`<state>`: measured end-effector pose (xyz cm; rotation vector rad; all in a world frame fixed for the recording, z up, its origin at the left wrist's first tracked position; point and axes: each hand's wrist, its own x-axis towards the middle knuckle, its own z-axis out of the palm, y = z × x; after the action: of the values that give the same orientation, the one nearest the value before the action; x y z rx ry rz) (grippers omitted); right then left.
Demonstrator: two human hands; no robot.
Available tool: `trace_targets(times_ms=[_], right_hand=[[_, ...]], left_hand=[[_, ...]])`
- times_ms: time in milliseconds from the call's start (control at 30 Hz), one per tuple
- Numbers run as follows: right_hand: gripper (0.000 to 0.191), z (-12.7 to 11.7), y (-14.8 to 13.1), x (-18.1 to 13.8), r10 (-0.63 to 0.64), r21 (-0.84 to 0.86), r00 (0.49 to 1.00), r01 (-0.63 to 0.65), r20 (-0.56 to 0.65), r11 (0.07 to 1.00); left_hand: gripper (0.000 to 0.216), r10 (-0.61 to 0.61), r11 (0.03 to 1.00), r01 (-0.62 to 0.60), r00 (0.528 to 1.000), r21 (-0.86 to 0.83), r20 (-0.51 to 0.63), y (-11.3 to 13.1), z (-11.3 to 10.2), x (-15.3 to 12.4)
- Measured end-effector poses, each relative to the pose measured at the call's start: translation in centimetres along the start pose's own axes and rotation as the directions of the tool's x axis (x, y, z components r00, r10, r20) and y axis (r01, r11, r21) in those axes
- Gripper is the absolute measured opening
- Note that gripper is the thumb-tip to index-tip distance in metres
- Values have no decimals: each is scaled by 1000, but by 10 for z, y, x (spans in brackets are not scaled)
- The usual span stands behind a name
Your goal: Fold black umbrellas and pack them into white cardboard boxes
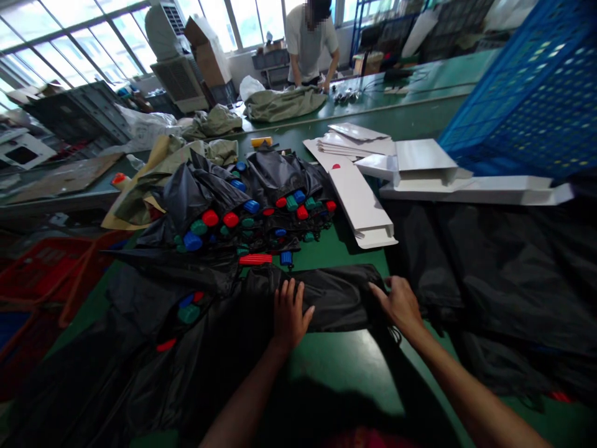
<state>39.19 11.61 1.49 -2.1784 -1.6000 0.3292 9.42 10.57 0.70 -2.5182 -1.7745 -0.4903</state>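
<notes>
A long black fabric bag (340, 289) lies crosswise on the green table before me. My left hand (290, 314) rests flat on its left part, fingers stretched and thumb out to the side. At the bag's right end, my right hand (400, 305) grips the edge between thumb and fingers. A thin dark cord (395, 336) hangs below that hand. Just beyond the bag are a ribbed red piece (255, 259) and a blue one (286, 257). The bag's contents, if any, are hidden.
Black bags with red, blue and green ends (209, 218) are heaped beyond my left hand. More black bags (494, 267) lie right. White cartons (364, 205) and a blue perforated crate (536, 93) stand behind. Red crates (46, 267) are left. Across the table, a person (311, 46) handles khaki fabric (284, 104).
</notes>
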Motion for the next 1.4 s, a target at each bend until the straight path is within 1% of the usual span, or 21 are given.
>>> trace_targets(times_ms=[67, 167, 267, 333, 367, 400, 433, 467, 500, 533, 567, 600, 633, 700, 767, 900, 1000, 1067, 1167, 1333, 1400], right_hand=[[38, 4, -7, 22, 25, -19, 997, -24, 67, 1000], [22, 10, -10, 50, 151, -71, 961, -138, 234, 988], [16, 6, -9, 61, 202, -123, 951, -177, 233, 976], [18, 1, -13, 57, 218, -177, 962, -189, 164, 966], [22, -1, -17, 52, 182, -202, 977, -157, 112, 967], [25, -2, -22, 46, 90, -213, 993, -71, 80, 974], [29, -2, -28, 38, -65, -204, 993, 83, 95, 975], [33, -1, -33, 30, -267, -166, 951, 292, 156, 942], [40, 2, -38, 22, -470, -96, 850, 502, 239, 859], [51, 6, -42, 15, -624, -10, 714, 661, 319, 751], [65, 10, -46, 10, -710, 65, 591, 749, 383, 659], [80, 14, -48, 7, -744, 106, 511, 790, 429, 604], [93, 17, -50, 7, -742, 110, 484, 800, 464, 590], [107, 20, -53, 15, -696, 93, 487, 782, 527, 617], [113, 20, -58, 30, -631, 84, 482, 751, 608, 654], [121, 18, -67, 59, -478, 38, 467, 685, 744, 728], [113, 19, -74, 64, -444, 0, 481, 678, 756, 735], [107, 18, -78, 60, -409, -49, 509, 670, 758, 741], [102, 13, -85, 51, -368, -117, 541, 666, 757, 737], [94, 8, -86, 40, -445, -193, 582, 728, 680, 658], [95, 9, -85, 37, -428, -197, 596, 710, 679, 676]], left_hand=[[63, -29, 999, 29, 999, 29, 25, -1, 2, 2], [61, -11, 999, 11, 1000, 47, 6, 5, 0, 8], [61, 174, 984, -174, 985, -41, -9, 14, -2, 13], [64, 287, 952, -283, 958, -117, 18, 18, 1, 14], [67, 317, 940, -308, 948, -145, 38, 19, 4, 14], [69, 331, 934, -318, 942, -164, 58, 20, 6, 14], [71, 341, 929, -324, 937, -177, 77, 20, 9, 14], [73, 353, 925, -331, 931, -187, 96, 20, 11, 14], [76, 367, 920, -340, 923, -194, 119, 20, 12, 15], [80, 382, 915, -351, 913, -201, 146, 19, 13, 16], [85, 396, 910, -360, 901, -206, 176, 17, 13, 19], [91, 407, 907, -366, 890, -211, 206, 16, 13, 22], [97, 416, 904, -370, 879, -217, 234, 14, 13, 27], [110, 426, 899, -368, 860, -236, 282, 8, 12, 39], [119, 426, 900, -354, 841, -256, 334, 2, 10, 55], [123, 379, 923, -271, 770, -275, 513, -7, 4, 83], [123, 325, 944, -206, 717, -257, 616, -9, 1, 94], [121, 301, 953, -191, 708, -237, 639, -7, 0, 98], [116, 277, 961, -197, 706, -195, 652, -1, -2, 100], [103, 241, 970, -221, 783, -106, 574, 6, -10, 94], [103, 239, 971, -214, 795, -111, 558, 1, -11, 92]])
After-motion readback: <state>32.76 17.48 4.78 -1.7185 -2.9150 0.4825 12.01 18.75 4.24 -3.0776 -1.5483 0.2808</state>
